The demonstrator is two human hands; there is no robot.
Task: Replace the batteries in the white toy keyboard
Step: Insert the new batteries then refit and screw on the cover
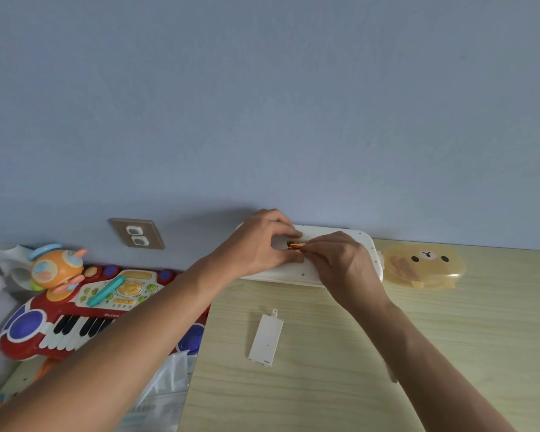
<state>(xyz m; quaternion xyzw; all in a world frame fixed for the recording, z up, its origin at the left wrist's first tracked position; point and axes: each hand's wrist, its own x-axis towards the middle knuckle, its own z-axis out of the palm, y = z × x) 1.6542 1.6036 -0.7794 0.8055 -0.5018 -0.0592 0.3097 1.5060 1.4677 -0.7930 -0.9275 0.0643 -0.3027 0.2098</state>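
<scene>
Against the blue wall, the white toy keyboard [340, 244] lies face down on the tabletop [325, 385]; the left hand [259, 244] steadies it while the right hand [340, 260] fingers pinch an orange battery [295, 244] at its open compartment, the detached cover [266, 338] nearby.

Surface: pale wood-grain table [325, 385]
At wall edge: white toy keyboard [334, 236]
Right of keyboard: bear-face container [424, 266]
Before keyboard: battery cover [266, 338]
</scene>
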